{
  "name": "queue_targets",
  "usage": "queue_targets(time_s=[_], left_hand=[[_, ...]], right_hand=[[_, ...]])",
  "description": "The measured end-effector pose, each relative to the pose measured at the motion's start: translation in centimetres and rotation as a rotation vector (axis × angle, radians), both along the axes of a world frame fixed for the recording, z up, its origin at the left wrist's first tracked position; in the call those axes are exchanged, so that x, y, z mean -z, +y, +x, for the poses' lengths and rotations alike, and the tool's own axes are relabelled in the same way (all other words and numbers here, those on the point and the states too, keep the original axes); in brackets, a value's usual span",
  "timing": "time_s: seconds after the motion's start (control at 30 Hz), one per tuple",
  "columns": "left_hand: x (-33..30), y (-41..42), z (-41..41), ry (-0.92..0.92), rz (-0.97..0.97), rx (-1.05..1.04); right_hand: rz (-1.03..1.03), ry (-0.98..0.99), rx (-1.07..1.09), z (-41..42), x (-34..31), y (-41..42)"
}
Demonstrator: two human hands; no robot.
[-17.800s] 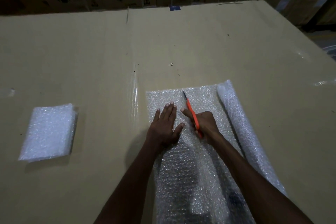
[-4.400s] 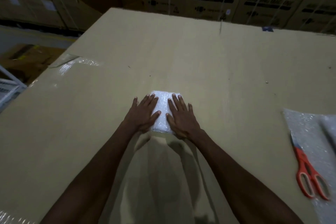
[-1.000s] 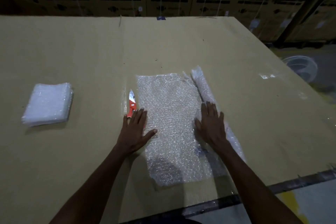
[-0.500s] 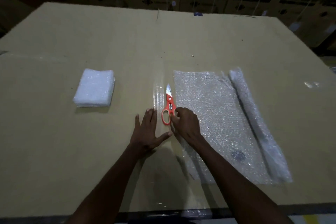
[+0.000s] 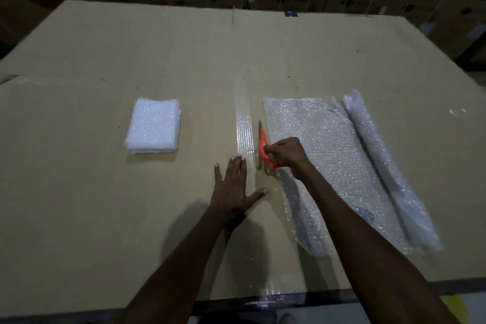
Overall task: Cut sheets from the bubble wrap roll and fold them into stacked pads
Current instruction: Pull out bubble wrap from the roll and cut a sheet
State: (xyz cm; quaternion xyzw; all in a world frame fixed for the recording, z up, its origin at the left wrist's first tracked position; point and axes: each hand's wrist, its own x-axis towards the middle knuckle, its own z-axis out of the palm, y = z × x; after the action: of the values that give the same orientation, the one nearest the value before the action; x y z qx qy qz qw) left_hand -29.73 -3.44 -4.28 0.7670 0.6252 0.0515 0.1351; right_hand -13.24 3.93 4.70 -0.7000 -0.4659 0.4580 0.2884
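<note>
Left hand (image 5: 235, 187) lay flat, palm down, on the tan cardboard-covered tabletop (image 5: 105, 205), fingers straight and spread, thumb stretched out to the right, forearm running back toward the near edge. Fingertips rested on the strip of clear packing tape (image 5: 243, 118) running from near edge to far edge.

Right hand (image 5: 285, 152) reached in from the near right corner, forearm crossing over the unrolled clear bubble wrap sheet (image 5: 323, 155). Fingers curled round the handles of the orange-handled scissors (image 5: 263, 148), gripping them just beside the sheet's left edge. Cannot tell whether the blades were parted; the hand hid most of the tool. Blade tip pointed toward the far edge, long axis roughly parallel to the tape strip and the sheet's left edge.

Sheet lay flat right of centre, long axis running from near edge to far edge, joined on its right side to the rolled-up bubble wrap roll (image 5: 389, 166), which lay alongside at the same angle.

White stack of folded bubble wrap pads (image 5: 153, 125) sat well apart to the left, toward the left edge.
</note>
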Motion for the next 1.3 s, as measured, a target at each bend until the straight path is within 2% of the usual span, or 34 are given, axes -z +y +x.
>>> queue_targets(time_s=[0.07,0.13,0.2,0.27,0.5,0.63,0.83,0.97,1.1,1.2,1.3], left_hand=[[-0.1,-0.4,0.0,0.005,-0.003,-0.003],[0.0,-0.7,0.1,0.009,0.018,-0.008],[0.3,-0.9,0.6,0.012,0.056,-0.017],[0.2,-1.4,1.7,-0.017,0.078,-0.032],[-1.8,-5.6,8.5,-0.112,0.155,-0.005],[-2.3,-7.8,12.1,-0.119,0.096,0.097],[-1.4,-9.9,13.2,0.03,-0.017,0.267],[-1.3,-10.0,12.7,0.121,-0.074,0.266],[-3.5,-8.5,14.6,-0.004,-0.094,0.161],[-4.3,-7.5,16.9,-0.041,-0.01,0.179],[-3.3,-7.1,18.4,-0.074,-0.038,0.158]], right_hand=[[-0.028,0.43,0.153,1.8,-1.7,-1.5],[-0.016,0.732,0.225,4.0,-2.6,-3.4],[0.003,0.987,0.269,6.3,-3.0,-5.2],[0.004,1.105,0.292,8.6,-2.8,-7.0],[0.017,0.946,0.279,14.7,-0.7,-15.2],[0.003,0.909,0.323,17.1,-0.5,-20.1],[-0.013,0.707,0.305,19.5,0.3,-26.3],[-0.002,0.641,0.245,19.9,0.8,-29.7],[-0.017,0.556,0.243,19.6,1.3,-32.7],[-0.059,0.528,0.252,19.4,1.7,-34.6],[-0.104,0.505,0.192,19.7,2.1,-36.2]])
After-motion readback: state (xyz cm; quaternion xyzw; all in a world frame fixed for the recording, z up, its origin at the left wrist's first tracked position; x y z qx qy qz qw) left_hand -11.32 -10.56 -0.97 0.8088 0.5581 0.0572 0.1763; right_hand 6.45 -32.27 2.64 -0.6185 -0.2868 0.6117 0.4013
